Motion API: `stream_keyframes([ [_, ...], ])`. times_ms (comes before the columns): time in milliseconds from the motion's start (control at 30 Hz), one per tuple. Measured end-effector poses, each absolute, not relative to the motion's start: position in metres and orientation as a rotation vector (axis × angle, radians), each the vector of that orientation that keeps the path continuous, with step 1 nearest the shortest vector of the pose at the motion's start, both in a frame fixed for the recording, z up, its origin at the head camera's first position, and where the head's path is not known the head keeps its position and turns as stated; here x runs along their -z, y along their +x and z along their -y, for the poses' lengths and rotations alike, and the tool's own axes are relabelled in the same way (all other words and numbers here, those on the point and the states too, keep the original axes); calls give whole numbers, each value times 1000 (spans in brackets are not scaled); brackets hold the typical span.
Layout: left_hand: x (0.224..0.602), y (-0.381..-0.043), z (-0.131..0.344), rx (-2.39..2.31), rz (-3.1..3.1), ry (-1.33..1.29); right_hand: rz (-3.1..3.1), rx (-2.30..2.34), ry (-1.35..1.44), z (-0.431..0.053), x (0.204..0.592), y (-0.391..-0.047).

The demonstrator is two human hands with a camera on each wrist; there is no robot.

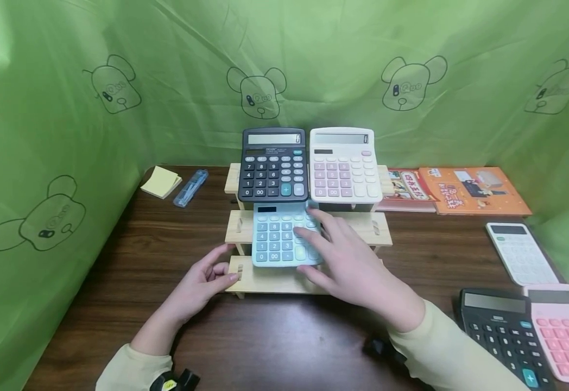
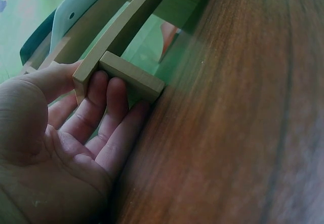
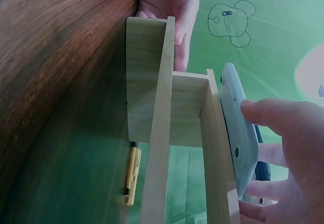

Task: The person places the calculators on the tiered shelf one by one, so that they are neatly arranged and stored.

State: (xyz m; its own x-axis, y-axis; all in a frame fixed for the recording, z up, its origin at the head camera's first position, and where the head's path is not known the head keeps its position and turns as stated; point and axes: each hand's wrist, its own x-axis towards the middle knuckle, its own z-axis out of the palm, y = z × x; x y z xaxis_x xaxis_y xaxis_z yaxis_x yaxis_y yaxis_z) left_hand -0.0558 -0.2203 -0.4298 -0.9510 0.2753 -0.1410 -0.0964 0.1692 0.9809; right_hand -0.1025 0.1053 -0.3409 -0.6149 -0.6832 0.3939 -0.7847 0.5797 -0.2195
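A light-blue calculator (image 1: 270, 262) leans on the middle step of a three-step wooden stand (image 1: 265, 282). My right hand (image 1: 348, 260) spreads over its right side, thumb at its lower edge and fingertips on its keys and upper right corner. In the right wrist view the thumb presses the edge of the blue calculator (image 3: 238, 117). My left hand (image 1: 198, 285) grips the left end of the lowest step, thumb above and fingers curled beneath, as the left wrist view shows. A black calculator (image 1: 273, 165) and a white calculator (image 1: 345, 163) stand side by side on the top step.
At right lie a white calculator (image 1: 521, 252), another black calculator (image 1: 499, 331) and a pink calculator (image 1: 563, 331). An orange book (image 1: 475, 190) lies behind them. Yellow sticky notes (image 1: 161, 182) and a blue packet (image 1: 190, 188) are at back left. Green cloth (image 1: 314, 43) encloses the table.
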Motion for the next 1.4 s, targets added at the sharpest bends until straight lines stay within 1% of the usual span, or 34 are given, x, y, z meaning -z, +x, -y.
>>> stream_keyframes([
  [900,427,-55,220,-1843,-2158,161,2518,-569,1246,-88,345,-109],
  [1400,428,-55,221,-1818,-2184,149,2529,-571,1223,-87,345,-110],
])
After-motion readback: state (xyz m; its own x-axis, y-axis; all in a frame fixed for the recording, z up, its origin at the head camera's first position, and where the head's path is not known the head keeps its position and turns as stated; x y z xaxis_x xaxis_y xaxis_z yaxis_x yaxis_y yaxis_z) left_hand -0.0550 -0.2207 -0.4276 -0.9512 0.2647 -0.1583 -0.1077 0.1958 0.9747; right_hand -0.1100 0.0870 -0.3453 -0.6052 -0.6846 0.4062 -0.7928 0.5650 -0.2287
